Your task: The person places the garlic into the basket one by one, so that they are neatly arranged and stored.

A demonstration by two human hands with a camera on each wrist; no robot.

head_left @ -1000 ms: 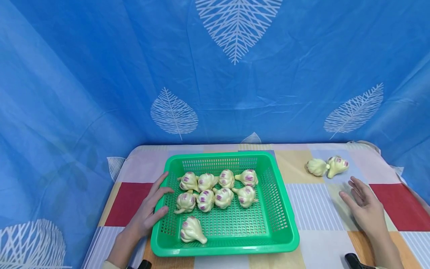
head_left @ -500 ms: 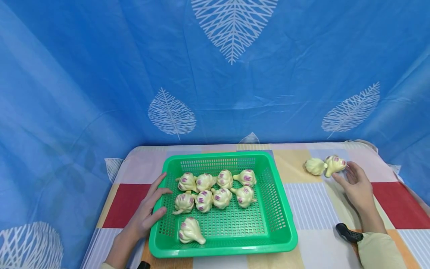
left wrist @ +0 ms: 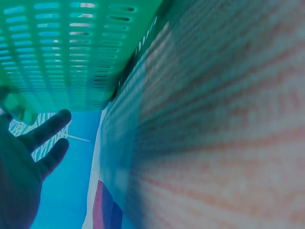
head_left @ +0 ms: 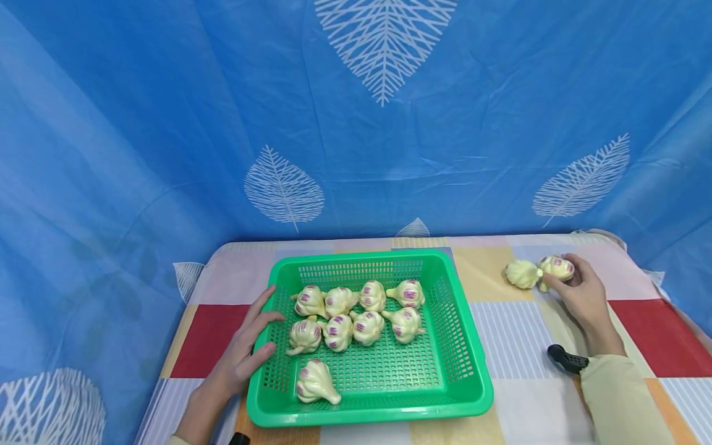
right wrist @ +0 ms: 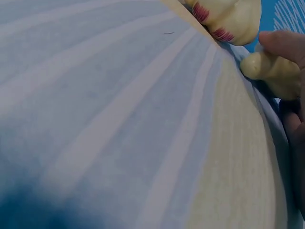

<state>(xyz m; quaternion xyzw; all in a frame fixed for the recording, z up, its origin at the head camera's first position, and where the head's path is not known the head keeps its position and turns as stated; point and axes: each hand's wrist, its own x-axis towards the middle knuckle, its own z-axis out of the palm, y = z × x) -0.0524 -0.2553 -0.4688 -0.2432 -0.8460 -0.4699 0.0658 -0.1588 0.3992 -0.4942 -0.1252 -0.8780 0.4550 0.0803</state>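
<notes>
My left hand (head_left: 245,351) rests at the left rim of a green plastic basket (head_left: 364,416), fingers spread and fairly straight. In the left wrist view its fingers (left wrist: 46,130) lie close to the slotted basket wall (left wrist: 62,62). On the right, my right hand (head_left: 586,298) curls thumb and fingers round a garlic bulb (head_left: 556,267) with purple streaks. In the right wrist view the thumb (right wrist: 282,44) lies along that bulb's pale neck (right wrist: 257,66). A second garlic bulb (head_left: 521,274) lies just left of it, its neck pointing towards the held one.
Inside the basket several garlic bulbs (head_left: 338,332) stand in two rows, and one bulb (head_left: 317,382) lies apart near the front left. A patchwork cloth (head_left: 517,395) covers the table. A blue leaf-patterned curtain (head_left: 478,123) hangs close behind the table.
My right hand has moved forward to the right-hand garlic bulb and its fingers have closed round it. The left hand has stayed at the basket rim.
</notes>
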